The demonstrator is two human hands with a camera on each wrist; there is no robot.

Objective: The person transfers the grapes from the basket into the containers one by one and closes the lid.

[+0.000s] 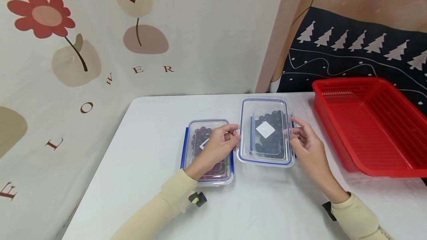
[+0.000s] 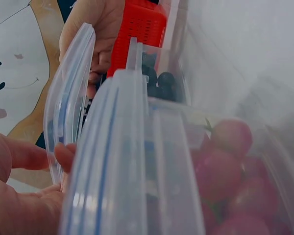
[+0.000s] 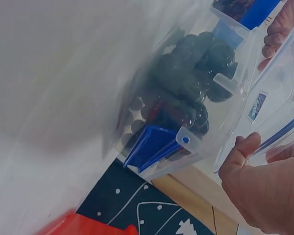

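Observation:
A clear lid (image 1: 245, 147) with a blue seal and a white sticker (image 1: 265, 129) is raised above an uncovered clear container (image 3: 230, 120) of dark grapes (image 3: 186, 68). My left hand (image 1: 217, 145) pinches the lid's left edge between thumb and fingers. The right hand (image 1: 308, 149) pinches its right edge. On the dark-grape container a blue latch (image 3: 154, 147) hangs folded outward. Below my left wrist, a second clear container (image 1: 225, 182) holds red grapes (image 2: 230, 171), its lid in place; the forearm hides part of it.
A red plastic basket (image 1: 337, 136) stands at the right side of the white table (image 1: 140, 151). Behind the table hangs a printed cloth (image 1: 207, 40) with flowers and letters, beside a dark cloth (image 1: 333, 58) with trees.

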